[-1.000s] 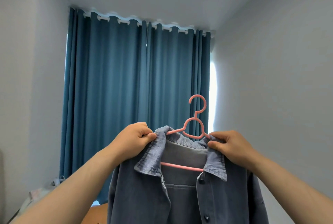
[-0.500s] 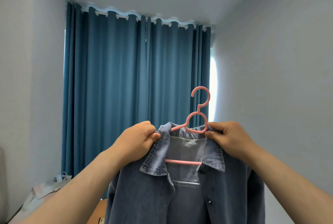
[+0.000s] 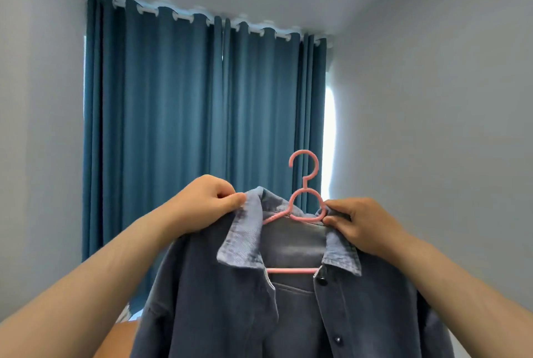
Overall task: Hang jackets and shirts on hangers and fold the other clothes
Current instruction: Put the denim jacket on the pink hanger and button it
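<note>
A blue-grey denim jacket (image 3: 219, 308) hangs in front of me on a pink plastic hanger (image 3: 304, 190), whose hook stands up above the collar. The hanger's pink crossbar shows inside the open neck. My left hand (image 3: 207, 204) pinches the left side of the collar between thumb and curled fingers. My right hand (image 3: 360, 225) pinches the right side of the collar right at the hanger's shoulder. The jacket front is open near the top, with dark buttons along the right placket. Its lower part runs out of the frame.
Closed teal curtains (image 3: 184, 132) cover the window straight ahead, with a bright strip of daylight (image 3: 328, 138) at their right edge. Pale walls stand on both sides. A bit of pale cloth and an orange-brown surface (image 3: 124, 337) show low on the left.
Both hands have lifted the jacket and hanger slightly and kept their grip on the collar. The view has tilted up, hiding the clothes heap at lower left.
</note>
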Demonstrator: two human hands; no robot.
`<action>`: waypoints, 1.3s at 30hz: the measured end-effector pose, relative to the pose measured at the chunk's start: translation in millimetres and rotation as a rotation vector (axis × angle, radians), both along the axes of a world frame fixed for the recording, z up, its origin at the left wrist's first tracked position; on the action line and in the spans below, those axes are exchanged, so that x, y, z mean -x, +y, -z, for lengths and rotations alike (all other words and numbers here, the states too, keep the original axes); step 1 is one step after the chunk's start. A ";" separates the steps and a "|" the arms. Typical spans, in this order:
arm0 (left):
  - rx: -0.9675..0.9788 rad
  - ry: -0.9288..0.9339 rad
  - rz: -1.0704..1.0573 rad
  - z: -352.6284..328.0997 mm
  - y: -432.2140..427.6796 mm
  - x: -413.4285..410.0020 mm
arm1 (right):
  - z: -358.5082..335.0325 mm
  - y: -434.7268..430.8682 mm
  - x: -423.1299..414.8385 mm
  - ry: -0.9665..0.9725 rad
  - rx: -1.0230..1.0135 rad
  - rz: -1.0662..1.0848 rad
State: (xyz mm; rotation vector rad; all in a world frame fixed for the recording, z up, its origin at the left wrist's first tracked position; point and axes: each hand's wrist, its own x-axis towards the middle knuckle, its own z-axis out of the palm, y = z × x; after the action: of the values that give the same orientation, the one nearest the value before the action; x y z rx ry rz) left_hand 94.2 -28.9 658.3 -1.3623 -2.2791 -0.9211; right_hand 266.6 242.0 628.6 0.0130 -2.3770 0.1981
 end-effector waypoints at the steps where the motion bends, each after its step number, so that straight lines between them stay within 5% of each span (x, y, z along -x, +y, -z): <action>1: 0.015 -0.081 0.036 3.5 0.1 -4.1 | 1.5 0.4 -5.2 0.071 0.096 -0.006; 4: 0.075 0.074 -0.049 17.3 4.4 -6.8 | 8.9 -11.4 -18.4 0.181 0.307 -0.043; 10: 0.154 -0.048 0.207 47.6 25.7 -16.2 | 14.8 -28.3 -36.8 0.123 0.399 -0.042; 17: 0.099 0.071 0.047 76.2 38.2 -15.7 | 31.4 -25.8 -62.7 -0.178 0.274 0.037; 21: 0.067 0.034 0.025 97.5 52.7 -16.3 | 58.4 -9.4 -79.0 -0.312 0.366 0.159; 27: 0.113 0.061 0.090 122.3 77.8 -39.2 | 99.5 15.3 -98.7 -0.221 0.345 0.418; 34: 0.078 -0.063 0.225 129.6 93.7 -58.3 | 97.1 49.8 -108.9 -0.119 0.230 0.381; 39: 0.120 -0.021 0.126 143.6 130.0 -77.5 | 109.5 111.7 -94.2 -0.111 0.204 0.271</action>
State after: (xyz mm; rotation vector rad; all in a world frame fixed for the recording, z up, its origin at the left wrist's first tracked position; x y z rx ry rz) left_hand 171.7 101.2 514.7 -1.5699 -2.3193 -0.8523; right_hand 360.8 353.7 519.1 -0.4245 -2.4265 0.3162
